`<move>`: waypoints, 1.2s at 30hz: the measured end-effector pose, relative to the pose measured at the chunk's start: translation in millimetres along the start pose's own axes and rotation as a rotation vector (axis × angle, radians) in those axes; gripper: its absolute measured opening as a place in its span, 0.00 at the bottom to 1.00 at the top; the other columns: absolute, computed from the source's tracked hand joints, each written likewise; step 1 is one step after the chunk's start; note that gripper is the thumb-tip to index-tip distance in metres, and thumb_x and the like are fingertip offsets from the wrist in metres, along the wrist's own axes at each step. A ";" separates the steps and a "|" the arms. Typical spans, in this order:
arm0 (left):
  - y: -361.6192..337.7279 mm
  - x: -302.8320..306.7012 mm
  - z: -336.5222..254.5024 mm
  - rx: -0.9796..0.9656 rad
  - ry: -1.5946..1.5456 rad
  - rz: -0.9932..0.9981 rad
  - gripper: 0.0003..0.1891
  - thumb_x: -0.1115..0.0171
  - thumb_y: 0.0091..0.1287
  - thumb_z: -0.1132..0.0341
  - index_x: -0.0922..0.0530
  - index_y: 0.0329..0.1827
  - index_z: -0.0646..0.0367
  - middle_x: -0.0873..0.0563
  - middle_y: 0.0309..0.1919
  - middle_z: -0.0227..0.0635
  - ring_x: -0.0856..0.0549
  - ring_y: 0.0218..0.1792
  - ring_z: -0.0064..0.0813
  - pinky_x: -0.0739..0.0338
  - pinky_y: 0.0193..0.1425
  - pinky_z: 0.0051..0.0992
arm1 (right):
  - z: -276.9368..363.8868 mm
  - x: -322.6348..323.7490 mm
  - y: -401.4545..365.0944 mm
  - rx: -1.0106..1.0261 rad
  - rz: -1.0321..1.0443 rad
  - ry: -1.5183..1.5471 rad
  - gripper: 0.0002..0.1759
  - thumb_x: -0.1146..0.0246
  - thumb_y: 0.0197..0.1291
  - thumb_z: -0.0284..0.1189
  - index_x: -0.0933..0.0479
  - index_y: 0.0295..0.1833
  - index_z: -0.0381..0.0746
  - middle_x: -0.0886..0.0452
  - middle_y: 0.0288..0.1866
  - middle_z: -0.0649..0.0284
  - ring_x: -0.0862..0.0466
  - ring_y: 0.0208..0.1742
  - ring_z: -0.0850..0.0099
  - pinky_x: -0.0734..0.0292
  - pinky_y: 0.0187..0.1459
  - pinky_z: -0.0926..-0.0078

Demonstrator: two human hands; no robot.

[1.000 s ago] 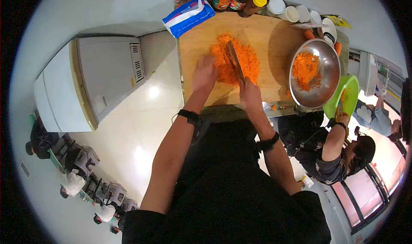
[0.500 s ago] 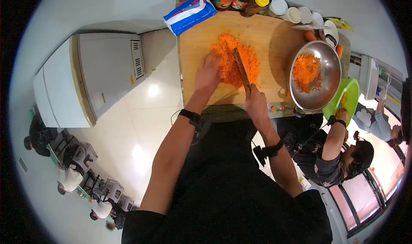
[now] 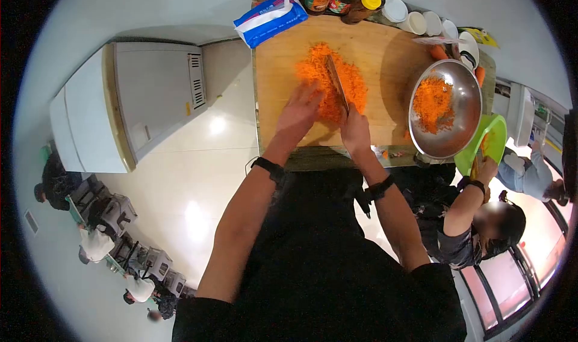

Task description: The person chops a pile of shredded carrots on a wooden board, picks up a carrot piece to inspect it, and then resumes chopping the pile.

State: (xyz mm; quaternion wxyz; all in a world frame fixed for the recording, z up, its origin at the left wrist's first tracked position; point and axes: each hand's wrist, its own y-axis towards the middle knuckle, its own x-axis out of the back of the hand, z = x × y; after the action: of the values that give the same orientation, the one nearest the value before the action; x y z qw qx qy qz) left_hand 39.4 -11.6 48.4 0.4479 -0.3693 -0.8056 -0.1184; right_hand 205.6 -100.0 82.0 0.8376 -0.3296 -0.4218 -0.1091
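A heap of finely chopped carrot (image 3: 319, 71) lies on the wooden cutting board (image 3: 391, 47). My right hand (image 3: 355, 128) is wrapped round the handle of a knife (image 3: 337, 82), whose blade stands in the heap, pointing away from me. At the heap's near left edge is my left hand (image 3: 299, 111), fingers spread and slightly blurred, with nothing visible held. To the right, a metal bowl (image 3: 465, 110) holds more chopped carrot.
Jars and bottles (image 3: 363, 6), white cups (image 3: 414, 23) and a blue packet (image 3: 271, 21) line the board's far edge. At the right, a co-worker (image 3: 463, 221) reaches into a green basin (image 3: 495, 134). A white refrigerator (image 3: 159, 95) stands at the left.
My left hand has moved right and slightly nearer to me, fingers spreading beside the knife. My right hand has shifted slightly away from me with the knife, whose blade stands steeper.
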 end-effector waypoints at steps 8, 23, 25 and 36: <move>1.0 0.0 1.0 -0.044 0.051 -0.053 0.25 0.35 0.65 0.67 0.23 0.67 0.51 0.28 0.73 0.34 0.31 0.75 0.46 0.30 0.75 0.41 | -15.5 36.2 -22.7 -0.055 0.188 -0.112 0.14 0.48 0.76 0.35 0.27 0.56 0.37 0.18 0.32 0.36 0.17 0.38 0.34 0.22 0.41 0.38; -0.4 0.1 1.3 -0.060 0.050 -0.083 0.20 0.36 0.66 0.66 0.21 0.63 0.52 0.26 0.71 0.32 0.28 0.72 0.44 0.26 0.72 0.39 | -24.2 36.9 -13.4 -0.045 0.178 -0.088 0.17 0.49 0.76 0.40 0.26 0.52 0.37 0.18 0.34 0.34 0.17 0.41 0.33 0.22 0.43 0.37; 3.9 6.9 -1.7 -0.009 -0.012 -0.002 0.25 0.37 0.67 0.66 0.24 0.69 0.51 0.29 0.74 0.38 0.31 0.73 0.45 0.33 0.78 0.38 | -35.0 0.8 12.7 0.056 -0.013 0.008 0.18 0.50 0.77 0.41 0.25 0.55 0.37 0.19 0.33 0.33 0.18 0.41 0.32 0.23 0.43 0.36; 6.0 0.9 -4.1 0.005 0.004 -0.067 0.21 0.35 0.65 0.70 0.21 0.62 0.50 0.26 0.71 0.33 0.29 0.72 0.43 0.25 0.71 0.40 | -15.0 7.0 3.6 -0.003 0.057 0.080 0.19 0.45 0.75 0.39 0.23 0.53 0.31 0.19 0.35 0.34 0.19 0.41 0.34 0.25 0.42 0.39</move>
State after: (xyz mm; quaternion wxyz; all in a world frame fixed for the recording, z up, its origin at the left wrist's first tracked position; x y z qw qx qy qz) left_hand 45.9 -9.1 50.6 0.4463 -0.3409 -0.8168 -0.1319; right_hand 221.1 -106.3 79.4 0.8560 -0.3381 -0.3784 -0.0988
